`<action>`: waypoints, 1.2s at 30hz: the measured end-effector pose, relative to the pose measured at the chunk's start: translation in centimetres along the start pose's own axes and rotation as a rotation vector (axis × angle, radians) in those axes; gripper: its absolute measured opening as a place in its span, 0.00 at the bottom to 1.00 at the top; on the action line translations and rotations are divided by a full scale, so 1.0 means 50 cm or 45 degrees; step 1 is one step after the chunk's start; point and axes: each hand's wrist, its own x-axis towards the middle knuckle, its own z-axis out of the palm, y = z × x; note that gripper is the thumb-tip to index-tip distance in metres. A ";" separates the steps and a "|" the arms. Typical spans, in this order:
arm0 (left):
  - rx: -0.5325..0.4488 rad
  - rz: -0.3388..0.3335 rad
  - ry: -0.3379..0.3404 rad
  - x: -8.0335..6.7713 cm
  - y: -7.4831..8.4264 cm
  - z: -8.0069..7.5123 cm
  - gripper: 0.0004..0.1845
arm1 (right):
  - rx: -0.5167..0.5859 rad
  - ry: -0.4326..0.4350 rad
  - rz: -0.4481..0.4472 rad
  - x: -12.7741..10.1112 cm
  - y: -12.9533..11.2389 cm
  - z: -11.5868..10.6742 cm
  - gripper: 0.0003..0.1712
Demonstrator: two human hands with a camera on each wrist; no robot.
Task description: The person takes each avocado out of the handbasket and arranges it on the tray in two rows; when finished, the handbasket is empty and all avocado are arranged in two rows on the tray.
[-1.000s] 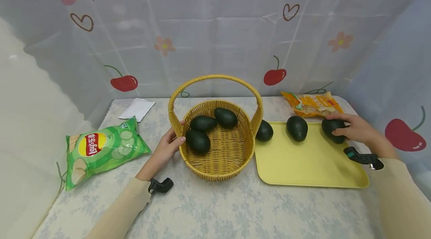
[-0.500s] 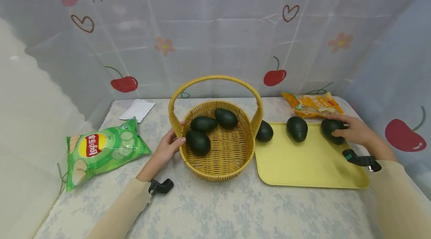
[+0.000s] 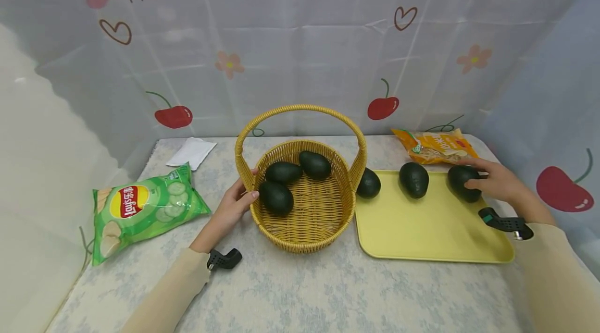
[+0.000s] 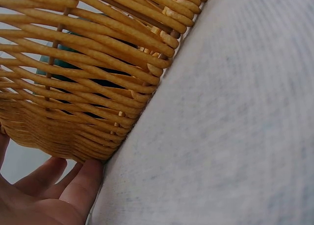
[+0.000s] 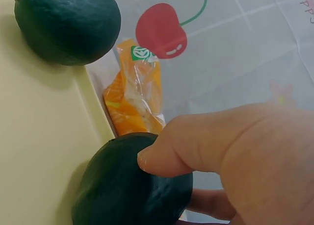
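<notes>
A round yellow wicker basket [image 3: 304, 234] with a tall hoop handle stands mid-table, and several dark green avocados [image 3: 275, 198] lie in its left and back part. At its left side, my left hand [image 3: 232, 205] holds the rim by the handle's foot. The left wrist view shows those fingertips against the woven wall [image 4: 73, 102]. My right hand [image 3: 499, 183] grips an avocado [image 5: 127, 190] at the back right of the yellow tray [image 3: 431, 229], thumb on top; its other fingers are partly hidden. Two more avocados [image 3: 414, 180] sit along the tray's back edge, one partly behind the basket.
A green chip bag [image 3: 145, 208] lies at the left, with a white paper packet [image 3: 191, 153] behind it. Behind the tray lies an orange snack bag [image 3: 436, 146]. A printed curtain [image 3: 300, 62] closes off the back of the flowered tablecloth [image 3: 290, 291].
</notes>
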 end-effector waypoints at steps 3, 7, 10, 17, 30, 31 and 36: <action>-0.008 0.001 0.001 0.000 0.001 0.000 0.33 | -0.006 0.002 0.009 -0.002 -0.004 -0.003 0.35; -0.012 0.002 -0.001 0.000 0.003 -0.001 0.33 | -0.014 -0.008 0.023 -0.007 -0.012 -0.011 0.36; -0.008 0.003 -0.005 0.002 0.004 -0.002 0.33 | -0.021 -0.028 0.034 -0.011 -0.016 -0.018 0.37; 0.000 0.006 -0.011 0.003 0.002 -0.005 0.33 | -0.087 -0.050 0.054 -0.018 -0.028 -0.035 0.38; -0.027 0.007 -0.017 0.002 -0.001 -0.004 0.33 | -0.212 -0.047 -0.067 -0.031 -0.125 -0.047 0.37; -0.029 0.006 -0.017 0.002 -0.001 -0.004 0.33 | -0.226 -0.048 -0.073 -0.032 -0.138 -0.047 0.37; -0.036 0.003 -0.021 0.001 -0.003 -0.002 0.33 | -0.283 -0.025 -0.169 -0.037 -0.196 -0.042 0.34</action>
